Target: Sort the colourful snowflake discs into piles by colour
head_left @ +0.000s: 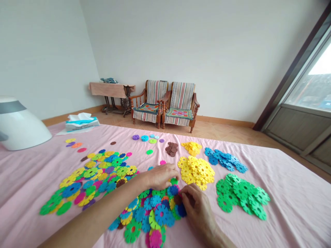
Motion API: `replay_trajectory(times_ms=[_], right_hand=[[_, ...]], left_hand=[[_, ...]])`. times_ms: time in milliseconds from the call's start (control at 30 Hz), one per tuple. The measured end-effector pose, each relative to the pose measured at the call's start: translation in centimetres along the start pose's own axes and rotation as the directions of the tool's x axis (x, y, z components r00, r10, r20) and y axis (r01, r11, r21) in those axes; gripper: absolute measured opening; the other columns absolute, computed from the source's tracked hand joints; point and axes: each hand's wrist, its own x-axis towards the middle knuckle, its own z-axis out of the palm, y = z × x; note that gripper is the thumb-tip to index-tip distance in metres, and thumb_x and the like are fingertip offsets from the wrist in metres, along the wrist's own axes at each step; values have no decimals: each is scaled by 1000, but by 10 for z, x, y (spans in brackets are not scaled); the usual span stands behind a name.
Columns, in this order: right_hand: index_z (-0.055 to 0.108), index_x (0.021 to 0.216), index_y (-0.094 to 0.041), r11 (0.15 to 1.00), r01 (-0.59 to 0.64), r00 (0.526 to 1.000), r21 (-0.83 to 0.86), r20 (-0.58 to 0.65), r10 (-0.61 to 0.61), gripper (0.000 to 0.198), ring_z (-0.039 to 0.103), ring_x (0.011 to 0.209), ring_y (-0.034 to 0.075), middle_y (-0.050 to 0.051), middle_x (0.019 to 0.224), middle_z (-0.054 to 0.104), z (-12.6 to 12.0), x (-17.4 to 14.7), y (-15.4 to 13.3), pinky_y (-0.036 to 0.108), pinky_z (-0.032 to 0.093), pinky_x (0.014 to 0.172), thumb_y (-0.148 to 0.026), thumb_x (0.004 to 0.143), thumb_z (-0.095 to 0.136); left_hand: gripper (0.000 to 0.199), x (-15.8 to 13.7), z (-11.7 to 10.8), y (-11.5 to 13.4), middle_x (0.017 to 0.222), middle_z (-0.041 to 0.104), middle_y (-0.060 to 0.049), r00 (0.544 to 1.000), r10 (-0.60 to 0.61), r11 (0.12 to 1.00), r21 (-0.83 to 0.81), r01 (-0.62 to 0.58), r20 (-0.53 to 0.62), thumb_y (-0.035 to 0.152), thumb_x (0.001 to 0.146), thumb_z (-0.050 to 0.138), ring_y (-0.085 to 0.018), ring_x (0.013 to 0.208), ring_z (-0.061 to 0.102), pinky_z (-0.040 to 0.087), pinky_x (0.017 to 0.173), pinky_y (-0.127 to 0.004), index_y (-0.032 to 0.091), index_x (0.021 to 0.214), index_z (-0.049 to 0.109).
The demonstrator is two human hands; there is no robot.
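Observation:
Flower-shaped plastic discs in many colours lie in a mixed pile (144, 210) in front of me. My left hand (162, 176) reaches across this pile with its fingers curled down at the far edge, close to a green disc (174, 181); whatever is under the fingers is hidden. Bent at the pile's right side, my right hand (198, 205) has thumb and forefinger drawn together beside a brown disc (177, 199). I cannot make out what sits between those fingertips. Just beyond my hands is a heap of yellow discs (197, 170).
Sorted heaps of green discs (243, 193), blue discs (226, 160), orange-yellow discs (191, 148) and brown discs (171, 149) lie right and beyond. More mixed discs (103, 175) spread left. A tissue pack (82, 123) and white appliance (23, 127) stand on the pink cloth (289, 206).

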Motion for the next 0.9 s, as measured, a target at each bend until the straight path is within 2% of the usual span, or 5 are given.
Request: replay_trajectory(times_ms=[167, 367, 667, 800, 900], right_hand=[[60, 73, -19, 1000, -5, 1000, -17, 2, 5, 19, 56, 70, 14, 2, 73, 60, 0, 0, 1, 26, 40, 65, -15, 85, 47], [60, 72, -19, 999, -9, 1000, -32, 8, 9, 19, 57, 71, 15, 2, 74, 60, 0, 0, 1, 26, 40, 65, -16, 86, 46], [58, 71, -19, 998, -4, 1000, -59, 8, 4, 19, 56, 71, 15, 2, 73, 60, -1, 2, -1, 25, 40, 66, -15, 85, 47], [59, 72, -19, 998, 1, 1000, -61, 11, 0, 20, 57, 71, 15, 2, 73, 60, -1, 1, -2, 26, 41, 66, -14, 85, 46], [59, 72, -20, 999, 4, 1000, -54, 14, -3, 20, 57, 71, 16, 2, 73, 60, -2, 1, -3, 26, 41, 66, -14, 85, 46]], left_hand=[[29, 1, 0, 7, 95, 61, -2, 997, -34, 995, -95, 28, -62, 3, 63, 61, -19, 93, 56, 43, 80, -26, 20, 86, 58], [15, -1, -2, -17, 69, 62, 3, 922, -310, 928, -286, 240, -230, 6, 65, 55, -12, 66, 57, 42, 61, -19, 18, 73, 58], [8, -20, -16, -107, 66, 63, 1, 425, -763, 621, -372, 690, -487, 11, 68, 57, -16, 66, 60, 42, 60, -22, 19, 69, 56], [11, -26, -12, -110, 69, 64, 1, 422, -759, 621, -358, 698, -496, 10, 67, 57, -16, 69, 61, 42, 61, -23, 19, 72, 59], [15, -28, -11, -95, 82, 66, -2, 516, -695, 702, -317, 638, -502, 10, 69, 55, -17, 79, 61, 44, 70, -24, 18, 80, 61]])
